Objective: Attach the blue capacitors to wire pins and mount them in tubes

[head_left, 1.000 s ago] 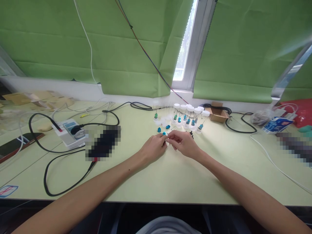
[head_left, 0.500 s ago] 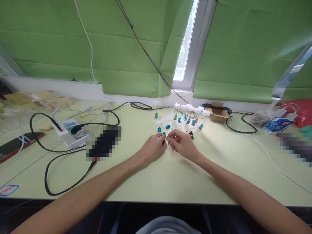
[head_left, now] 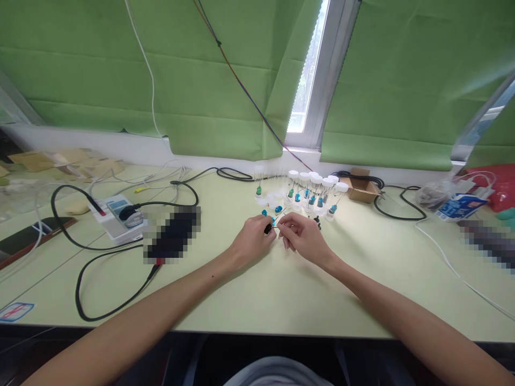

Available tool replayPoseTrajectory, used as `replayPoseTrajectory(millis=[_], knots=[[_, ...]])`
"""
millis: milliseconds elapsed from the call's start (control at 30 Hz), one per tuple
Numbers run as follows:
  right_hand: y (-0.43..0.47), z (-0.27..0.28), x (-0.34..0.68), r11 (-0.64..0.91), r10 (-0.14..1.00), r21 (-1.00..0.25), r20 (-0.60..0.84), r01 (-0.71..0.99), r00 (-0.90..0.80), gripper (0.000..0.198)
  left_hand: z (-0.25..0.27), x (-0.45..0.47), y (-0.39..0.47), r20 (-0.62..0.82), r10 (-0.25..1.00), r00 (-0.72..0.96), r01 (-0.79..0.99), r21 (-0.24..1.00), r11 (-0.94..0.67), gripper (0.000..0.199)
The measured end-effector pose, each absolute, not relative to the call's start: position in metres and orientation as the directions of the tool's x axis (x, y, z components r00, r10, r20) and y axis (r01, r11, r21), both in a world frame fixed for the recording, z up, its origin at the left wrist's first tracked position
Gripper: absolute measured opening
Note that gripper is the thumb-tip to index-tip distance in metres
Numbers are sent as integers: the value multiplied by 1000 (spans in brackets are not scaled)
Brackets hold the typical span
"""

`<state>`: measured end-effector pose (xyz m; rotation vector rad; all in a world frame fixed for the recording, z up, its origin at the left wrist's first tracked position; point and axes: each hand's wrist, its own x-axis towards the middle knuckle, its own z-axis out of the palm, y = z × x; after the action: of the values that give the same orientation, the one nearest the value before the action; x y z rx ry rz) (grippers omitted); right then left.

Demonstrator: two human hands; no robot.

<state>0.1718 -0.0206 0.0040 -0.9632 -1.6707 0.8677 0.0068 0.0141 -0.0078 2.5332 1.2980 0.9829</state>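
My left hand (head_left: 252, 237) is closed on a small black part (head_left: 268, 228), pinched at the fingertips. Facing it, my right hand (head_left: 300, 235) pinches with thumb and forefinger close to that part; a thin rod-like piece seems to lie between the two hands, too small to make out clearly. Just beyond the fingers lie small blue pieces (head_left: 279, 208), one of them partly hidden by my hands. Small black pieces (head_left: 317, 221) lie right behind my right hand.
Several clear tubes with white caps (head_left: 341, 187), holding blue or green pieces on thin stems, stand behind my hands. An open cardboard box (head_left: 363, 187) is at the back right. Left are a power strip (head_left: 115, 217), black cables (head_left: 78, 281) and a blurred-out dark object (head_left: 173, 235).
The black part in my left hand now shows more, as the hand has turned slightly. My right hand stays close to it, and the view has shifted a little.
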Motion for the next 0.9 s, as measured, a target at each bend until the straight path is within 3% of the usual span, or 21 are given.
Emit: replayPoseTrajectory(millis=[333,900], knots=[[-19,6,176,465,882,-870,436,167,-180,16,-6,7,17,545,789,285,563,571,-598,12],[-17,4,177,467,879,-874,442,133,-180,21,-3,8,14,446,869,213,434,754,-493,15]])
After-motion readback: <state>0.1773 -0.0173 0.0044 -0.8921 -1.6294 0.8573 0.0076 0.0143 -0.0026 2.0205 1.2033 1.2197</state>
